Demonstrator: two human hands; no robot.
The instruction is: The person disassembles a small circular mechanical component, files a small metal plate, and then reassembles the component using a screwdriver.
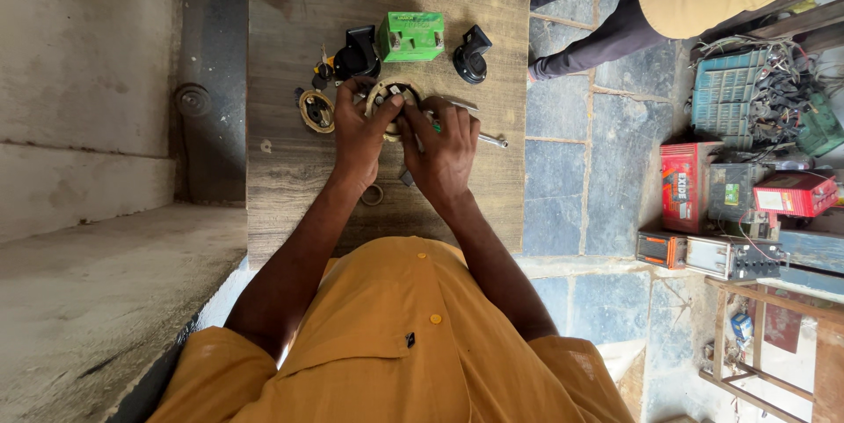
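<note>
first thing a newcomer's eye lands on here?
Both hands, left hand and right hand, meet on a round beige part mid-table. Right behind it sits a bright green box between two black parts. To the right, red boxes stand on the stone floor.

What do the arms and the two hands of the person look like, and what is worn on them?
Both arms are bare from above the elbow down; short mustard-yellow shirt sleeves cover only the upper arms. The shirt has small yellow buttons on the front. The left hand and the right hand wear no gloves. No watch, bracelet or ring shows on either.
</note>
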